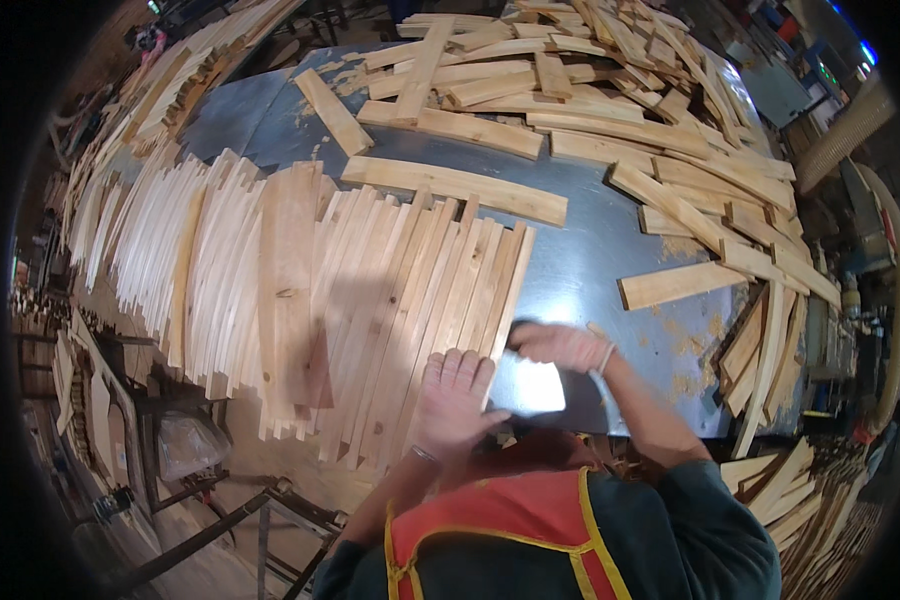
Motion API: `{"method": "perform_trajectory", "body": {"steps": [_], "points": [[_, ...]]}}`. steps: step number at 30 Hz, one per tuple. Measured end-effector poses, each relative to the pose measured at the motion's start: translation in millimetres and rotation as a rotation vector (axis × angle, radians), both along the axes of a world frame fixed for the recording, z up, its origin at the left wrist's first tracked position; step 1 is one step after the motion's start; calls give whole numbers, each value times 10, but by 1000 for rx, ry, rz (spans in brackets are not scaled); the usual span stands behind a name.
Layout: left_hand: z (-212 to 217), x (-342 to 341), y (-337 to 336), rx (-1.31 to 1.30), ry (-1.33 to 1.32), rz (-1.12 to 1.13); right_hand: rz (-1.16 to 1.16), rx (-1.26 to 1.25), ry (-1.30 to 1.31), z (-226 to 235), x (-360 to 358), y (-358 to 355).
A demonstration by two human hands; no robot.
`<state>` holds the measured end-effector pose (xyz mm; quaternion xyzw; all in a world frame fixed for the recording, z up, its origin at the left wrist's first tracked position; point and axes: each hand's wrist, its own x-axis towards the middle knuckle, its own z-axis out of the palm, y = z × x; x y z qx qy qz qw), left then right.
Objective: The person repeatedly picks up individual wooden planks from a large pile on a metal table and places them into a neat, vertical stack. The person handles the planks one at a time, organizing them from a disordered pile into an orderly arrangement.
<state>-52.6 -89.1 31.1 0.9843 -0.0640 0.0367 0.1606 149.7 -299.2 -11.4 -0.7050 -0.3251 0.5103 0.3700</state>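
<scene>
Well, from where I'm standing, the left hand [458, 395] lies flat with its thumb out, pressing on the right end of a long row of narrow wooden strips [420, 280], toward the near edge of the metal table [585, 265]. The right hand [560, 347] is curled just beside that end, over bare metal; it's blurred, and I can't tell whether it grips the dark thing [516, 334] at its fingers. Nothing braces the outermost strip on its right, so a sideways shove could send it sliding. The near ends seem to jut past the near edge, so leaning hard there might tip some off. The wide board [288, 270] across the row could slip too, should the strips shift beneath it.
</scene>
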Motion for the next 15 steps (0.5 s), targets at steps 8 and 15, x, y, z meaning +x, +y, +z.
{"method": "perform_trajectory", "body": {"steps": [8, 15], "points": [[93, 170, -44, -101, -113, 91, -62, -297, -1107, -22, 2011, 675], [41, 123, -47, -117, -200, 137, -212, -29, -880, 125, 2278, 946]]}}
